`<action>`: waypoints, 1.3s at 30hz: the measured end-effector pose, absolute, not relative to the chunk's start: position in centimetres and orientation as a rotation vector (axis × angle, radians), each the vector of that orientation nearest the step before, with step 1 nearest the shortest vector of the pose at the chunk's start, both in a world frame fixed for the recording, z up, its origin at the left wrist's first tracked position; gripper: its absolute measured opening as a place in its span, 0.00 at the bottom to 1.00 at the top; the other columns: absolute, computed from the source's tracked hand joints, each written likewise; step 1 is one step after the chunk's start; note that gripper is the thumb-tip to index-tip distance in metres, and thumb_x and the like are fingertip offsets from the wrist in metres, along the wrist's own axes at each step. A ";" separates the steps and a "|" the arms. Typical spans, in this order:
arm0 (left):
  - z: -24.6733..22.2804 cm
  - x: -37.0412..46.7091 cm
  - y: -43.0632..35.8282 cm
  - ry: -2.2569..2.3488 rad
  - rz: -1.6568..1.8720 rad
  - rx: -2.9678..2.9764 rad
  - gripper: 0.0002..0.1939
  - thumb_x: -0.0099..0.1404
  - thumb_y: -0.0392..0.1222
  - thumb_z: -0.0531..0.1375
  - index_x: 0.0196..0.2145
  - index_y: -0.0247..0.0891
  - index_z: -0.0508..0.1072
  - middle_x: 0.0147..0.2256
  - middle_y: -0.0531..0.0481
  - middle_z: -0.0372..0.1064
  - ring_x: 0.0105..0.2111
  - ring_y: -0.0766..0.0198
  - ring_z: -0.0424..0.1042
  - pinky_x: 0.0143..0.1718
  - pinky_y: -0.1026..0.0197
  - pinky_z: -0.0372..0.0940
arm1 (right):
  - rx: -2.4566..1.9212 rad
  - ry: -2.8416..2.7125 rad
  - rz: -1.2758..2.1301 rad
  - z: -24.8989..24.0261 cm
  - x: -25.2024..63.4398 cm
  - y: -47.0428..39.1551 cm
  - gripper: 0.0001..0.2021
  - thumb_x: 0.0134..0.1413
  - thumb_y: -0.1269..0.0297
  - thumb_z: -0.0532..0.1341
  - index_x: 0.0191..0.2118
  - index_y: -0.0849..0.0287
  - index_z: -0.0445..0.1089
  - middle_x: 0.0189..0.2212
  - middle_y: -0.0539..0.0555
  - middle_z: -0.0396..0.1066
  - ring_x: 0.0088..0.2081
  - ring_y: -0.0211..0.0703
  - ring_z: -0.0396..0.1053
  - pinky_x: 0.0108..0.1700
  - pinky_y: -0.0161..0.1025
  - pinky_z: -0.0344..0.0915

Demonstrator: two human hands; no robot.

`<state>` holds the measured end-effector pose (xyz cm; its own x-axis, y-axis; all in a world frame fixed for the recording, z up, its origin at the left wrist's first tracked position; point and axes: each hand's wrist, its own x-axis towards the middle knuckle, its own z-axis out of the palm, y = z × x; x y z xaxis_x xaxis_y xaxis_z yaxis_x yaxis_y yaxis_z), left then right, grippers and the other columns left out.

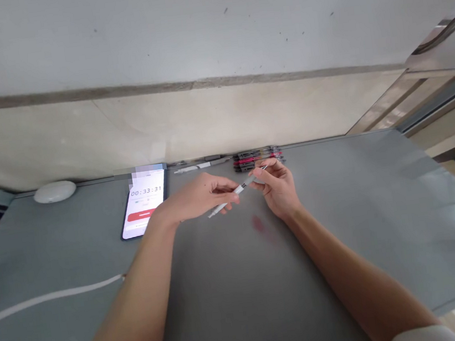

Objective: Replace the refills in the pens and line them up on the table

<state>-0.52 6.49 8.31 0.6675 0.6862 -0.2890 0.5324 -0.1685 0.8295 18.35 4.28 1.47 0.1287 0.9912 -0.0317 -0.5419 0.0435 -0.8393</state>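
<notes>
Between both hands a white-and-grey pen (218, 209) is held at a slant above the grey table. My left hand (199, 196) is closed around its white barrel, and the lower end sticks out below the fingers. With thumb and fingers, my right hand (279, 189) pinches the upper, grey end. A short dark section shows between the two hands; whether the pen's parts are joined there I cannot tell. Just behind my right hand lies a row of black and red pens (253, 158). More pens, one of them white (196, 167), lie behind my left hand.
A phone (143, 204) with a running timer lies left of my left hand. Farther left are a white oval object (55, 191) and a white cable (59, 295). The wall (220, 115) rises at the table's back edge. A reddish smudge (258, 223) marks the table (235, 292).
</notes>
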 end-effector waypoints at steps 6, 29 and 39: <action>8.0 -0.1 6.5 0.949 0.212 1.826 0.13 0.64 0.50 0.57 0.32 0.39 0.75 0.26 0.53 0.70 0.28 0.64 0.70 0.30 0.63 0.59 | -0.866 -0.658 1.293 1.6 18.3 4.3 0.13 0.38 0.63 0.73 0.27 0.55 0.69 0.30 0.45 0.69 0.31 0.33 0.70 0.32 0.32 0.73; 7.3 0.5 6.2 0.794 0.147 1.669 0.21 0.68 0.56 0.54 0.31 0.38 0.76 0.31 0.49 0.75 0.33 0.62 0.73 0.36 0.62 0.64 | -0.587 -0.680 1.466 1.4 18.9 3.9 0.14 0.41 0.61 0.72 0.30 0.50 0.66 0.29 0.43 0.62 0.31 0.32 0.67 0.34 0.34 0.74; 6.5 0.8 6.5 0.884 0.211 1.778 0.18 0.67 0.54 0.55 0.29 0.38 0.74 0.25 0.53 0.71 0.27 0.65 0.69 0.30 0.64 0.60 | -0.595 -0.629 1.395 1.1 18.8 4.3 0.10 0.43 0.66 0.71 0.30 0.53 0.68 0.31 0.43 0.65 0.30 0.30 0.68 0.33 0.33 0.75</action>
